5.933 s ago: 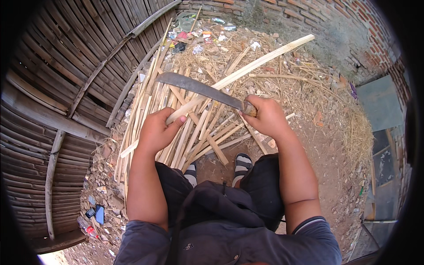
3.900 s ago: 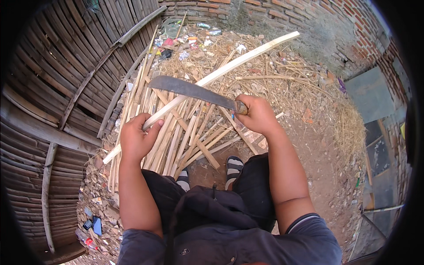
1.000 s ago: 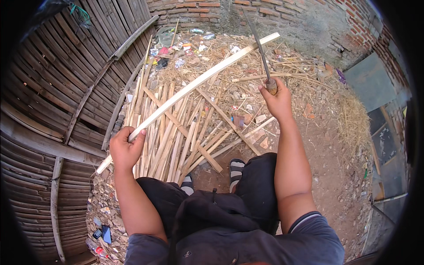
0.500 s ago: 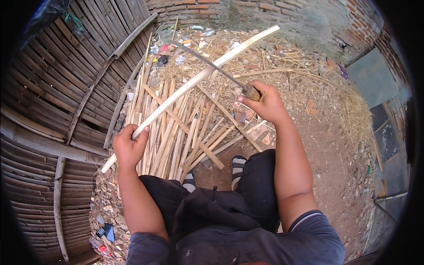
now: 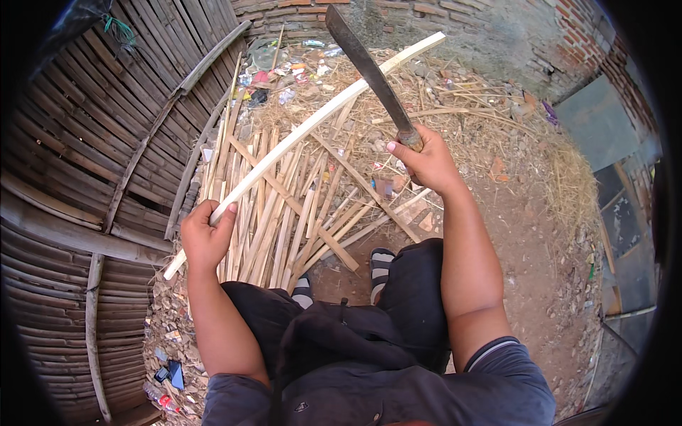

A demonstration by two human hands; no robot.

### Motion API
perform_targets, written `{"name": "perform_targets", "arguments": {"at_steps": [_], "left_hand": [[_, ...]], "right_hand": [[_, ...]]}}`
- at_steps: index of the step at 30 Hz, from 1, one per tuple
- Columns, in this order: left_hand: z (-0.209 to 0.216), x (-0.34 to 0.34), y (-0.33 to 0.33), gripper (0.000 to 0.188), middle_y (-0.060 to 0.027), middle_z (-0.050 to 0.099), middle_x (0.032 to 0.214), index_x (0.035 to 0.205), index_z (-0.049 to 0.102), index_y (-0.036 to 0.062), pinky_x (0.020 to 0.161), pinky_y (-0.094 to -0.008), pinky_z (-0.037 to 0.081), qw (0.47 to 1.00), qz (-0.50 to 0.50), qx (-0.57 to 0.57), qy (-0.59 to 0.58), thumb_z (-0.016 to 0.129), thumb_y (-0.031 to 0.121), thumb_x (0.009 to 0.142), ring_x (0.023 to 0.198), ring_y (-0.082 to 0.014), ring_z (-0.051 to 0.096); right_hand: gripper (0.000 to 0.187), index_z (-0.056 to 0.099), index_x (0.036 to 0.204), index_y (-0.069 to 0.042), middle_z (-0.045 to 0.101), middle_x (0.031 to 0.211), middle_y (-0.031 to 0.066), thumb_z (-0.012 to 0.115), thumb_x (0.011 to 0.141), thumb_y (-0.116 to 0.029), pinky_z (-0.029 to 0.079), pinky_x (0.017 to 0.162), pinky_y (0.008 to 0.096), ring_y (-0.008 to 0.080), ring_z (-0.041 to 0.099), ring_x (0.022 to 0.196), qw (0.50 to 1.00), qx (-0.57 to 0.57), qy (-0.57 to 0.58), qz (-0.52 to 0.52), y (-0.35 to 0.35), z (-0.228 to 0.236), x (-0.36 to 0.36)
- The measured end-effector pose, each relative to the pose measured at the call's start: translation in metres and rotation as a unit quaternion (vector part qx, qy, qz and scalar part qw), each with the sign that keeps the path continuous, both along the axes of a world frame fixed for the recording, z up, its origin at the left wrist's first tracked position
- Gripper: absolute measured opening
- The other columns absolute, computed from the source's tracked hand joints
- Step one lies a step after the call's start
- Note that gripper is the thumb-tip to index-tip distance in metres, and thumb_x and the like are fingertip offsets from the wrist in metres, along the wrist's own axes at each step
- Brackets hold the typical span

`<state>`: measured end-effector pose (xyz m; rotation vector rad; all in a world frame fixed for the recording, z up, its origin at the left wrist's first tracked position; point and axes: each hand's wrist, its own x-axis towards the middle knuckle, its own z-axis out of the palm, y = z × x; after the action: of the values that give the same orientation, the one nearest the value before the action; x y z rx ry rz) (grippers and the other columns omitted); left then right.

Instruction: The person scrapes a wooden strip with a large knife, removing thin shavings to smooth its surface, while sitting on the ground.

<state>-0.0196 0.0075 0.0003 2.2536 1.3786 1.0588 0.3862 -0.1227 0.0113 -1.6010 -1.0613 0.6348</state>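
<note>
Pale wooden strip (image 5: 305,132), one: clasped in your left grip (image 5: 204,236), apparently pared. Dark machete (image 5: 371,72), one: handle (image 5: 410,137) clasped in your right grip (image 5: 432,162). Browner strips (image 5: 293,204), many: beneath your grips, seemingly left unpared.

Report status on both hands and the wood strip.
Left hand gripping wood strip toward its near end. Right hand holding machete, overlapping strip in view; contact unclear. Loose sticks piled below.

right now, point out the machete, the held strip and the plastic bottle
machete (image 5: 370,71), head view, middle of the blade
held strip (image 5: 298,135), head view, middle of its length
plastic bottle (image 5: 166,402), head view, its red part
</note>
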Motion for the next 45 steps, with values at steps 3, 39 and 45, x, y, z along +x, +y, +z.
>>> {"name": "perform_targets", "arguments": {"at_steps": [3,39,45], "left_hand": [[-0.004,-0.001,0.003,0.033,-0.0111,0.059,0.062,0.079,0.068,0.0001,0.054,-0.0375,0.043,0.999,-0.016,0.026,-0.013,0.084,0.026,0.09,0.054,-0.0216,0.055],[-0.001,-0.007,0.003,0.042,-0.0007,0.047,0.065,0.08,0.059,0.0001,0.06,-0.0347,0.038,0.991,-0.09,-0.099,0.01,0.071,0.032,0.105,0.068,-0.0098,0.042],[-0.009,-0.016,0.007,0.042,0.0001,0.05,0.069,0.077,0.057,0.0014,0.064,-0.0322,0.039,0.979,-0.11,-0.17,-0.025,0.065,0.031,0.106,0.07,-0.0101,0.044]], "right_hand": [[0.024,0.065,0.103,-0.007,0.058,0.066,-0.0018,0.082,0.097,-0.023,0.041,0.05,0.0262,0.0067,0.052,0.053,0.992,0.067,0.106,-0.02,0.0,-0.004,0.012],[0.021,0.059,0.094,-0.01,0.056,0.064,-0.0039,0.079,0.096,-0.017,0.039,0.051,0.0269,0.0057,0.05,0.052,0.977,0.08,0.181,0.085,-0.011,-0.004,0.018],[0.024,0.062,0.094,-0.01,0.055,0.063,-0.004,0.084,0.093,-0.017,0.037,0.049,0.0257,0.0059,0.049,0.051,0.984,-0.042,0.135,0.107,-0.011,0.014,-0.006]]}}
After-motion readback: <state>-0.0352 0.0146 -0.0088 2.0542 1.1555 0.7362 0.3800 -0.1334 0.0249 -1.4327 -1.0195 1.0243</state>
